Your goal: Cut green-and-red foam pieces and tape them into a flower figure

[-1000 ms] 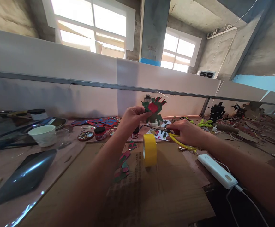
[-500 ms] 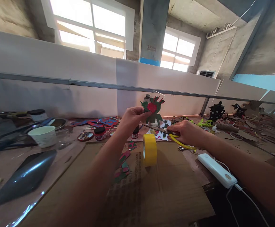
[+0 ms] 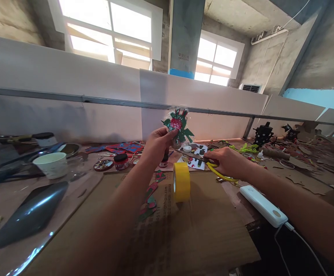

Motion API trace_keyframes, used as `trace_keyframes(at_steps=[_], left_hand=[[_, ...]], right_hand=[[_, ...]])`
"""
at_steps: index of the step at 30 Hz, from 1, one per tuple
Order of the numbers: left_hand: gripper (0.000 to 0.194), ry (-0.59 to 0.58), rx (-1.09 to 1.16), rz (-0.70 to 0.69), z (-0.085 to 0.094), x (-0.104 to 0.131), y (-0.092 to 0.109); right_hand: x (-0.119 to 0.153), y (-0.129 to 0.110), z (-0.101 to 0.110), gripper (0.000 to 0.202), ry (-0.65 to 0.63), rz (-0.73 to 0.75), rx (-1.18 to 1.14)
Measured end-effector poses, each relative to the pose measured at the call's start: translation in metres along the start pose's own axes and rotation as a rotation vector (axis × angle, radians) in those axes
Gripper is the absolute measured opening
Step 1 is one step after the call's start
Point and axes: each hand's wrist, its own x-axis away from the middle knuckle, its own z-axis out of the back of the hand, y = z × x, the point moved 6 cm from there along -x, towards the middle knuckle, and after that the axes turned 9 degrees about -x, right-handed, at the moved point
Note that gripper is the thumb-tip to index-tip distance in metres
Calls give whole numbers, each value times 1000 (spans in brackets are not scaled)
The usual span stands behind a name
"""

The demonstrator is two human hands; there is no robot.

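Note:
My left hand pinches a green and red painted cut-out between thumb and fingers, held up above the table. Shiny clear film surrounds the cut-out and sticks out past its edges. In my right hand are scissors with yellow handles, their blades pointing left, just below the cut-out and apart from it. Under the scissors a roll of yellow tape stands on its edge on a cardboard sheet. Several small green and pink painted pieces lie on the cardboard, partly behind my left forearm.
A printed paper lies behind the tape. Paint jars, a white cup and a dark shiny sheet are on the left. A white power bank with a cable sits under my right forearm. Scraps clutter the far right.
My left hand has shifted slightly left and turned the cut-out, so the glossy film now catches light. The right hand with the scissors has barely moved.

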Motion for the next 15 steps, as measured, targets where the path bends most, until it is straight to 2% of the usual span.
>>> trace_keyframes(at_steps=[3, 5, 9, 13, 15], left_hand=[[33, -48, 115, 49, 6, -4, -5], [31, -135, 83, 107, 13, -5, -12], [34, -324, -95, 195, 24, -3, -30], [34, -552, -336, 193, 14, 4, -39], [32, -538, -432, 117, 10, 3, -35]], right_hand=[[1, 3, -2, 32, -16, -39, -13], [1, 4, -3, 32, -20, -59, -12], [1, 5, -5, 28, -1, -67, -2], [0, 5, -6, 26, 7, -98, -26], [1, 4, -8, 26, 4, -113, -50]])
